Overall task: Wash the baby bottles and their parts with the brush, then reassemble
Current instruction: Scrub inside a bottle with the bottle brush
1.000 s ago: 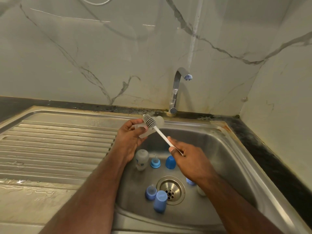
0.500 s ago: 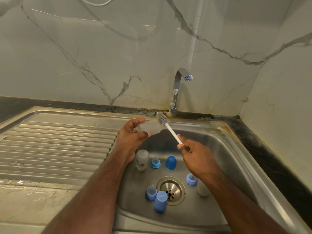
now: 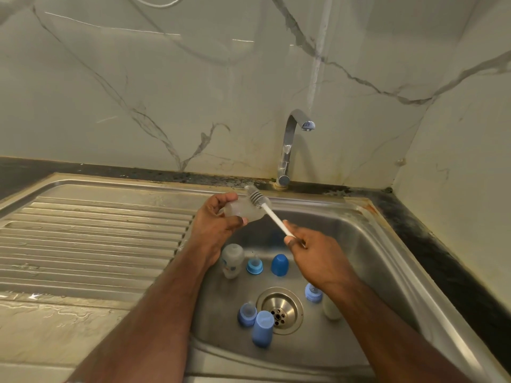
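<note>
My left hand [image 3: 213, 225] grips a clear baby bottle [image 3: 243, 210] held sideways above the sink's back left corner. My right hand [image 3: 312, 252] holds the white handle of a bottle brush [image 3: 272, 215]; its grey bristle head lies across the bottle's outside near the open end. On the sink floor stand another clear bottle [image 3: 232, 259], a blue teat ring [image 3: 254, 265] and a blue cap [image 3: 279, 264]. Nearer the drain lie a second blue teat ring [image 3: 247, 313], a light blue cap [image 3: 262, 327], a third ring [image 3: 313, 293] and a whitish bottle [image 3: 330, 308], partly hidden by my right forearm.
The steel sink [image 3: 387, 258] has a round drain [image 3: 279, 309] in the middle. A chrome tap [image 3: 289, 145] stands behind it, with no water running. A ribbed draining board [image 3: 91, 244] stretches to the left. Marble walls close off the back and right.
The brush head slid from the bottle's middle toward its open end, then back onto the outside. My right hand moved right and up. The bottle turned slightly in my left hand.
</note>
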Demonstrator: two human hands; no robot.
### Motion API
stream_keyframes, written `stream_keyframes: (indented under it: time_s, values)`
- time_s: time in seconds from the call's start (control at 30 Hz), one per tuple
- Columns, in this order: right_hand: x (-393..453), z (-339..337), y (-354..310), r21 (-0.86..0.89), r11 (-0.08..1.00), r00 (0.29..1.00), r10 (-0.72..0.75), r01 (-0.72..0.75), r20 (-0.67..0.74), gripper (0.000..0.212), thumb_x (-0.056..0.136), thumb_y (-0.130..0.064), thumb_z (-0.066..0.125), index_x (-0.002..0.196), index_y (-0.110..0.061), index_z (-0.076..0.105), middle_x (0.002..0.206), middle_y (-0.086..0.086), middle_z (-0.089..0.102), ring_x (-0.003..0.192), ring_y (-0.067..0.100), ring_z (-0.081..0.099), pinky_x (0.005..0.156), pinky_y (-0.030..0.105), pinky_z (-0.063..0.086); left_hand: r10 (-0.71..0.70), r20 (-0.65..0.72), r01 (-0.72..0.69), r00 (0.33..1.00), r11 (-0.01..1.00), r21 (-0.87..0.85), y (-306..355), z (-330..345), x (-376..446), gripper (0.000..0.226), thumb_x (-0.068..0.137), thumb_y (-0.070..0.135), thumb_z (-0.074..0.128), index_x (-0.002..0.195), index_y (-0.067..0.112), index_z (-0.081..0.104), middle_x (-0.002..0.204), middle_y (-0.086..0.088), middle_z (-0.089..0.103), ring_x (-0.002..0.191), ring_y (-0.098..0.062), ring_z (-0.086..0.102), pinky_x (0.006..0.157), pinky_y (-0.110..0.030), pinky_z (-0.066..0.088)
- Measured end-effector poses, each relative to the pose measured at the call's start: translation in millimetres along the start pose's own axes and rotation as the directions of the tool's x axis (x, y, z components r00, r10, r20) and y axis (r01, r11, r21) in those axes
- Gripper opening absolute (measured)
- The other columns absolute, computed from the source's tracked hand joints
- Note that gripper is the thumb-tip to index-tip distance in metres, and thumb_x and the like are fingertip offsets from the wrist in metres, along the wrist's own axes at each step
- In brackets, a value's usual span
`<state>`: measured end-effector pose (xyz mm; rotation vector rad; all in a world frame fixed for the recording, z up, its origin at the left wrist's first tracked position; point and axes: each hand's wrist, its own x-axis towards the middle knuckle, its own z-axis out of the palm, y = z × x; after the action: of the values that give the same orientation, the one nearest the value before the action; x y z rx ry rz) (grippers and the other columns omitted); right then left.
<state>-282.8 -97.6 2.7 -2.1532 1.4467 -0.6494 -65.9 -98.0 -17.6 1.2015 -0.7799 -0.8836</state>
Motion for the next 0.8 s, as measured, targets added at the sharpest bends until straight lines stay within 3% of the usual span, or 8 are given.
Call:
stream_keyframes:
  time_s: [0.13,0.23,0.4,0.47,0.57,0.7,0.8]
  values:
    - [-0.9,-0.9,0.9,0.003,1.000,1.000,0.003,-0.003,0.012,0.045,0.105,-0.041,0.044,0.149,-0.043,0.039,0.087,-0.013,0.063,0.068,0.007,0.058,0.059,0.017,0.045,-0.013,-0.017,0.014,1.000,1.000,0.025,-1.5,0.2,1.6,0.052,0.075,-0.011,0.080,0.115,0.021,0.068,0.118,-0.003,0.067,0.110,-0.026,0.067,0.092,-0.049,0.060]
    - [-6.9,2.6,-2.8,0.032,0.999,0.998,-0.032,0.031,0.050,0.043,0.105,-0.042,0.045,0.148,-0.044,0.041,0.095,-0.011,0.068,0.076,0.008,0.062,0.067,0.020,0.050,-0.008,-0.027,0.009,1.000,0.999,0.043,-2.2,-1.3,2.7,0.052,0.074,-0.008,0.081,0.112,0.024,0.068,0.120,-0.004,0.068,0.111,-0.027,0.068,0.091,-0.050,0.060]
    - [4.4,-10.1,12.4,0.078,0.996,0.998,0.049,-0.046,-0.037,0.043,0.105,-0.037,0.045,0.149,-0.035,0.045,0.089,-0.011,0.062,0.072,0.006,0.056,0.066,0.022,0.046,-0.014,-0.005,0.014,1.000,0.999,-0.044,2.4,-0.6,-0.6,0.050,0.077,-0.014,0.076,0.115,0.015,0.065,0.123,-0.003,0.063,0.114,-0.026,0.063,0.092,-0.048,0.060]
    - [1.4,-6.2,11.4,0.132,0.991,1.000,0.021,-0.018,-0.023,0.043,0.104,-0.037,0.048,0.147,-0.038,0.046,0.083,-0.020,0.055,0.071,0.002,0.054,0.065,0.015,0.041,-0.027,0.020,0.028,0.999,0.998,-0.062,2.4,0.8,-0.3,0.048,0.078,-0.016,0.074,0.113,0.016,0.066,0.120,-0.006,0.065,0.113,-0.028,0.065,0.085,-0.042,0.061]
    - [-0.3,1.3,10.6,0.160,0.987,1.000,0.017,-0.015,-0.010,0.043,0.103,-0.037,0.051,0.146,-0.039,0.047,0.089,-0.025,0.055,0.077,-0.002,0.053,0.067,0.010,0.038,-0.041,0.055,0.047,0.998,0.993,-0.108,1.8,1.7,-1.6,0.042,0.081,-0.013,0.074,0.110,0.016,0.066,0.118,-0.015,0.070,0.110,-0.032,0.069,0.074,-0.032,0.059]
    - [-1.0,2.1,10.7,0.152,0.988,1.000,0.016,-0.017,0.007,0.043,0.103,-0.037,0.051,0.146,-0.039,0.047,0.094,-0.022,0.056,0.073,-0.002,0.052,0.065,0.009,0.036,-0.037,0.055,0.044,0.998,0.990,-0.137,-0.1,0.2,-2.4,0.031,0.086,-0.005,0.073,0.109,0.015,0.066,0.122,-0.016,0.068,0.110,-0.033,0.069,0.087,-0.041,0.060]
    - [0.2,1.0,12.3,0.141,0.989,0.999,0.033,-0.032,-0.001,0.044,0.104,-0.038,0.049,0.147,-0.038,0.046,0.101,-0.020,0.058,0.074,-0.002,0.052,0.066,0.010,0.037,-0.010,0.046,0.008,0.999,0.999,0.033,-2.1,0.3,-2.5,0.039,0.089,-0.002,0.072,0.116,0.025,0.064,0.125,-0.001,0.062,0.111,-0.026,0.065,0.091,-0.047,0.060]
